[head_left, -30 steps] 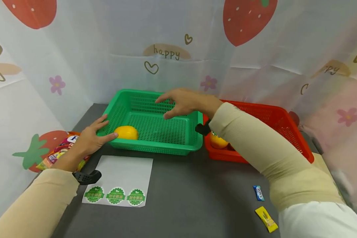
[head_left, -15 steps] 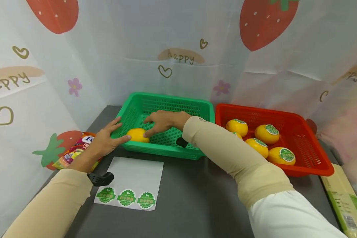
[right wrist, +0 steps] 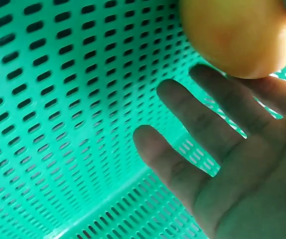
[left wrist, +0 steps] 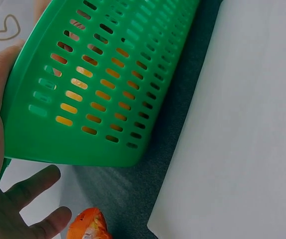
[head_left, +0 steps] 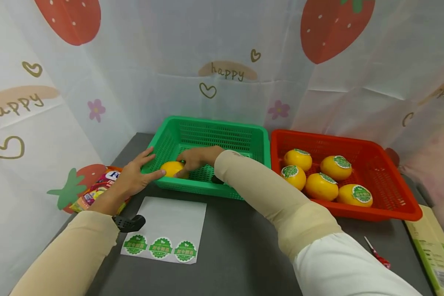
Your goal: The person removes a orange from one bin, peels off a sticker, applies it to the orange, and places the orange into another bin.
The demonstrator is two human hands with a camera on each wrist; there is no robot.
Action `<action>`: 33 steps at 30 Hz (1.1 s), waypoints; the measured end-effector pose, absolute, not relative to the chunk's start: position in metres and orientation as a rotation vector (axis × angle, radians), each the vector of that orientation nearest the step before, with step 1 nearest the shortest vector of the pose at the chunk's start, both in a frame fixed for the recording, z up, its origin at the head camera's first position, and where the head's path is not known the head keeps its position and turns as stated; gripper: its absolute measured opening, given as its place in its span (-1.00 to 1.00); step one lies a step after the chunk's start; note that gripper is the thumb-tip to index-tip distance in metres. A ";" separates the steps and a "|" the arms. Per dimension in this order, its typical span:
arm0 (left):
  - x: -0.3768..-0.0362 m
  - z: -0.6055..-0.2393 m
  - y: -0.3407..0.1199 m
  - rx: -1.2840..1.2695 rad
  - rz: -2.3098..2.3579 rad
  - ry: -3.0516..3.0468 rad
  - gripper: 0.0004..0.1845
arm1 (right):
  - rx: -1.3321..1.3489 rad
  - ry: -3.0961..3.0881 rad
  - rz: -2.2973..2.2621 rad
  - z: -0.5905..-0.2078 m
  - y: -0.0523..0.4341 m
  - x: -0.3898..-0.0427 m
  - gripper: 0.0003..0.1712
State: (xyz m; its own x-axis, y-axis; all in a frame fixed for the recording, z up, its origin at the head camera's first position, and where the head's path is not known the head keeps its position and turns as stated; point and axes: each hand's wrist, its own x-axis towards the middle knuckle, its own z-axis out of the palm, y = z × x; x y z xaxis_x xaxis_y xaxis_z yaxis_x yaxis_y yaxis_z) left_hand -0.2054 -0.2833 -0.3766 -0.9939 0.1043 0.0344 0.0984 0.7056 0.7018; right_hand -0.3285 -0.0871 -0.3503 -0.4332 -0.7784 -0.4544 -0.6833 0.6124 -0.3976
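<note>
In the green basket (head_left: 259, 160), an orange (head_left: 171, 167) lies at the front left corner. My right hand (head_left: 195, 159) reaches down into the basket and holds the orange between thumb and index finger. In the right wrist view its other fingers (right wrist: 198, 119) are spread, with the orange (right wrist: 237, 40) above them. My left hand (head_left: 135, 176) rests at the basket's front left corner, its thumb on the front rim and its fingers spread along the left side. The left wrist view shows the orange's colour through the slots of the basket (left wrist: 98, 149).
A red basket (head_left: 392, 181) at the right holds several oranges (head_left: 355, 195) bearing green stickers. White paper with green round stickers (head_left: 160, 248) lies in front. A colourful bag (head_left: 96, 195) stands left, a red-ended stick (head_left: 379, 257) and green-yellow packet (head_left: 431, 246) right.
My right hand has come down leftward from above the green basket and taken hold of the orange. The head view has shifted, showing more of the red basket. My left hand stays at the corner.
</note>
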 end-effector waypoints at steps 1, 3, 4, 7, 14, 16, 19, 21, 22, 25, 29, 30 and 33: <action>-0.205 -0.377 -0.284 0.173 1.195 2.891 -0.14 | -1.155 2.221 -0.212 -0.350 -0.087 -0.328 -0.36; -0.205 -0.378 -0.285 0.170 1.205 2.883 -0.13 | -1.178 2.232 -0.203 -0.350 -0.085 -0.328 -0.33; -0.205 -0.378 -0.283 0.169 1.212 2.877 -0.13 | -1.186 2.247 -0.200 -0.348 -0.081 -0.329 -0.30; -0.206 -0.379 -0.281 0.167 1.220 2.863 -0.12 | -1.187 2.302 -0.218 -0.339 -0.067 -0.331 -0.19; -0.207 -0.379 -0.281 0.208 1.205 2.862 -0.12 | -1.176 2.379 -0.328 -0.307 -0.023 -0.326 -0.16; -0.207 -0.378 -0.282 0.213 1.210 2.858 -0.12 | -1.196 2.383 -0.360 -0.298 -0.011 -0.320 -0.15; -0.206 -0.376 -0.284 0.225 1.212 2.859 -0.12 | -1.216 2.398 -0.453 -0.284 0.009 -0.308 -0.15; -0.208 -0.376 -0.282 0.244 1.210 2.856 -0.12 | -1.201 2.403 -0.568 -0.276 0.028 -0.299 -0.17; -0.208 -0.376 -0.282 0.250 1.208 2.855 -0.12 | -1.190 2.399 -0.637 -0.273 0.038 -0.295 -0.18; -0.209 -0.376 -0.280 0.266 1.201 2.846 -0.12 | -1.138 2.345 -0.890 -0.268 0.068 -0.276 -0.26; -0.208 -0.375 -0.280 0.259 1.180 2.845 -0.12 | -1.070 2.217 -1.201 -0.277 0.105 -0.240 -0.40; -0.207 -0.375 -0.281 0.256 1.175 2.846 -0.12 | -1.054 2.191 -1.265 -0.282 0.113 -0.230 -0.42; -0.208 -0.376 -0.282 0.251 1.161 2.846 -0.11 | -1.017 2.151 -1.421 -0.304 0.136 -0.198 -0.49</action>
